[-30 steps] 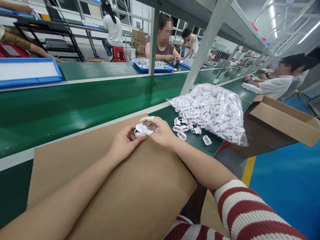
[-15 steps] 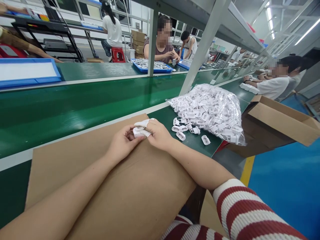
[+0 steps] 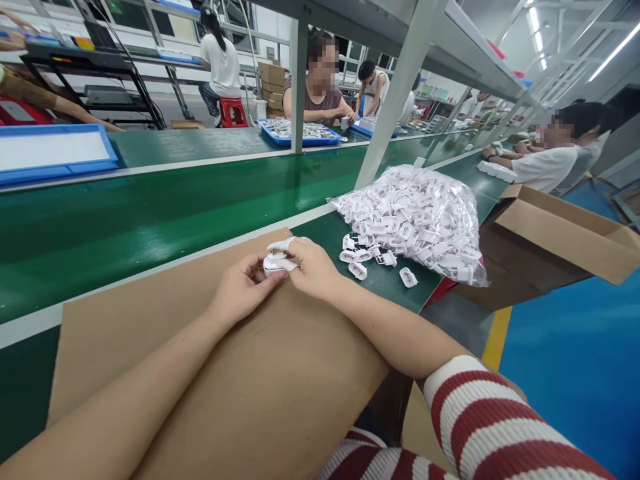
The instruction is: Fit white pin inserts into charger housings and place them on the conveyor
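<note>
Over the cardboard sheet (image 3: pixel 200 373), my two hands meet around a small white plastic part (image 3: pixel 273 267). My left hand (image 3: pixel 243 287) is closed on its left side, thumb in front and fingers curled behind. From the right, my right hand (image 3: pixel 315 270) pinches the same part with thumb and index finger, both wrapped in white coverings. Much of the part is hidden by the fingers. To the right of my hands, several loose white plastic housings (image 3: pixel 357 270) lie on the green bench beside a clear plastic bag (image 3: pixel 415 220) full of similar pieces.
An open cardboard box (image 3: pixel 565 233) stands off the bench's right end. A slanted metal post (image 3: pixel 395 100) rises behind the bag. Across the green conveyor belt (image 3: pixel 150 220), a person works beside a blue tray (image 3: pixel 305 137) of parts. A blue-rimmed tray (image 3: pixel 55 150) lies far left.
Both hands keep their hold on the white part, with the right fingers shifted slightly against it. The whole view has moved a little.
</note>
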Demonstrator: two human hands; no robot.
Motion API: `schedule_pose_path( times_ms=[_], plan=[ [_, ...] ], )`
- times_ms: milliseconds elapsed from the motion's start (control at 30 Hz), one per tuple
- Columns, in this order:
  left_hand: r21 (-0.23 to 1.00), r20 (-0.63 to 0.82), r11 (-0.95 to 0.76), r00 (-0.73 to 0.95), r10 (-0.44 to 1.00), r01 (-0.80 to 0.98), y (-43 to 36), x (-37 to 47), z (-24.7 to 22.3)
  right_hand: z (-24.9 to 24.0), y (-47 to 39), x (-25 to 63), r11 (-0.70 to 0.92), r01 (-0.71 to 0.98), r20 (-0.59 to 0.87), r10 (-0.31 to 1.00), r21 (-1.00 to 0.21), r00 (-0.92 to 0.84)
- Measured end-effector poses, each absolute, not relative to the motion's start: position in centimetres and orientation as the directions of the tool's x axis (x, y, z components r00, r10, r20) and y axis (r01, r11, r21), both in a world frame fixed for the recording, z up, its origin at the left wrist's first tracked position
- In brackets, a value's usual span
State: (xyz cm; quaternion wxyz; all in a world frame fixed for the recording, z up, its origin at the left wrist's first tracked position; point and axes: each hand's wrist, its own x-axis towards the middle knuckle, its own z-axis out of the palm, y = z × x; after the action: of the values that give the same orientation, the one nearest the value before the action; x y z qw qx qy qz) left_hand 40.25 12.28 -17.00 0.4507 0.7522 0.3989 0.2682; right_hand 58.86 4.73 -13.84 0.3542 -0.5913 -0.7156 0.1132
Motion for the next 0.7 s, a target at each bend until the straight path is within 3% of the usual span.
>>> schedule_pose_path(
  times_ms=[567,700],
  plan=[
    [0.961,-0.179,0.023,0.56,0.809,0.274,12.4,40.0,-14.1,-15.8,5.3,58.8,0.379,0.631,0.509,0.86,-0.677,0.031],
    [0.987,-0.153,0.116,0.444,0.883,0.11,12.4,40.4,-14.4,-16.5,5.5,58.7,0.406,0.551,0.553,0.824,-0.729,0.123]
  ],
)
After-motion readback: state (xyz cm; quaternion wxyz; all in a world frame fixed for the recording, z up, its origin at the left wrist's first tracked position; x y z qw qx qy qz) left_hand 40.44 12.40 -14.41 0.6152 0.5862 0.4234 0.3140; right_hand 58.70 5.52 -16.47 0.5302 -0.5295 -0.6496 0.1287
